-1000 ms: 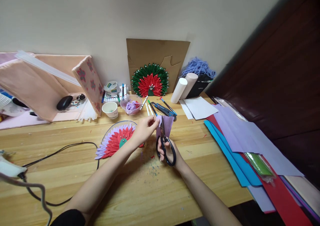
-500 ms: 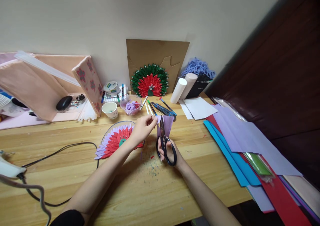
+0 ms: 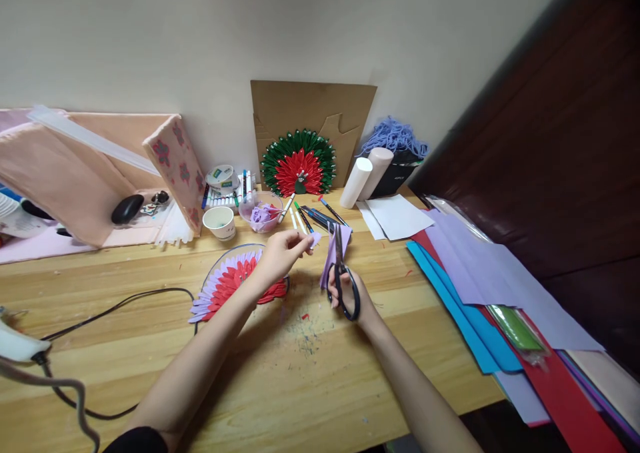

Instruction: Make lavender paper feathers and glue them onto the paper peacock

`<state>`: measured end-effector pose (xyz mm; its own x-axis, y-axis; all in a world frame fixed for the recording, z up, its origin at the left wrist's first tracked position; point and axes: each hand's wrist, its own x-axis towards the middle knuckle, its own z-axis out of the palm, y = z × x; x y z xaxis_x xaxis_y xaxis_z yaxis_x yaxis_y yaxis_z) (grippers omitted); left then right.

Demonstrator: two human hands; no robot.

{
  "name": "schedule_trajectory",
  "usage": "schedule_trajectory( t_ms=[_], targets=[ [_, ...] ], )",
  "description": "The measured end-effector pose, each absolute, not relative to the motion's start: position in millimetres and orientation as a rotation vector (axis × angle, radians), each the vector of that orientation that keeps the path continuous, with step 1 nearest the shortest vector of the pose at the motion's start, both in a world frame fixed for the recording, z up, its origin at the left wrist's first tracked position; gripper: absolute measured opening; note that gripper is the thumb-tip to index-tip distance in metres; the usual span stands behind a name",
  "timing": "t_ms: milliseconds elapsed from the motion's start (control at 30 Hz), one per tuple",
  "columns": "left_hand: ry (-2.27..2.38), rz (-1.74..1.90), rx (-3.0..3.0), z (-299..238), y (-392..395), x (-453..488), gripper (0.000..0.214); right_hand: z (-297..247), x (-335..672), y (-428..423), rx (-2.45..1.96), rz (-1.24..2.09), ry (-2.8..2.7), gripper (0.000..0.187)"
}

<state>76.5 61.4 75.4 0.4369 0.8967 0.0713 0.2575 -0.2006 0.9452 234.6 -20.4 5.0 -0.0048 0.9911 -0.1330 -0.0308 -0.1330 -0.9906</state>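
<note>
My left hand (image 3: pixel 286 253) pinches a small purple paper piece (image 3: pixel 315 240) between thumb and fingertips. My right hand (image 3: pixel 354 298) grips black-handled scissors (image 3: pixel 339 253), their blades pointing away from me and looking closed. A larger purple paper strip (image 3: pixel 327 263) is at the right hand too, behind and beside the blades; how the fingers hold it is hidden. Partly beneath my left forearm lies a round fan of red and lilac paper petals (image 3: pixel 224 281) on the table.
A green-and-red petal fan (image 3: pixel 300 166) leans against cardboard (image 3: pixel 315 103) at the back. Markers (image 3: pixel 303 217), a paper cup (image 3: pixel 219 224) and a clear bowl (image 3: pixel 261 211) with purple scraps stand behind my hands. Coloured sheets (image 3: pixel 470 259) lie right; a glue gun (image 3: pixel 20 339) and black cord lie left.
My right hand has moved right with the scissors and the larger purple strip, apart from my left hand. The small purple piece is now separate in my left fingers.
</note>
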Motion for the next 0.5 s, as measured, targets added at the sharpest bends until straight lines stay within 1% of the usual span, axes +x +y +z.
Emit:
schedule_trajectory(
  t_ms=[67,167,267,333,400,467,500],
  targets=[
    [0.979,0.756,1.606,77,64,74,0.028,9,250,-17,-1.544,1.056,-1.292,0.053],
    [0.96,0.711,1.532,79,68,70,0.022,16,272,-13,-2.006,0.604,-1.529,0.035],
    [0.945,0.708,1.497,80,71,66,0.019,14,285,-11,-2.227,0.407,-1.62,0.022],
    [0.93,0.713,1.468,81,71,63,0.024,11,287,-11,-2.251,0.356,-1.623,0.022],
    [0.91,0.717,1.469,83,70,60,0.03,11,284,-10,-2.193,0.25,-1.588,0.025],
    [0.889,0.721,1.512,86,69,57,0.034,21,276,-9,-1.999,0.184,-1.559,0.027],
    [0.878,0.719,1.539,88,68,56,0.034,29,270,-9,-1.863,0.212,-1.552,0.027]
  ],
)
